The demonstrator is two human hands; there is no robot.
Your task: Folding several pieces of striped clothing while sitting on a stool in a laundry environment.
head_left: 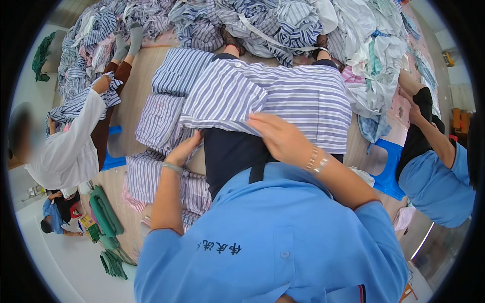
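Observation:
A purple-and-white striped shirt (299,102) lies across my lap, with one side folded over at the left. My right hand (280,138) rests on its near edge with fingers extended over the cloth. Just below the folded part's near left corner is my left hand (185,148), its fingers stretched towards the cloth; whether the fingertips touch it is hard to tell. Folded striped garments lie to my left: a blue-striped stack (181,70), a purple-striped one (159,119) and another purple-striped one (146,176) nearer to me.
A large heap of loose striped garments (242,26) spreads in front, with white cloth (356,22) to its right. A person in white (68,147) sits left holding striped cloth; another in blue (435,181) sits right. Blue stools (390,159) and green folded cloth (106,212) stand nearby.

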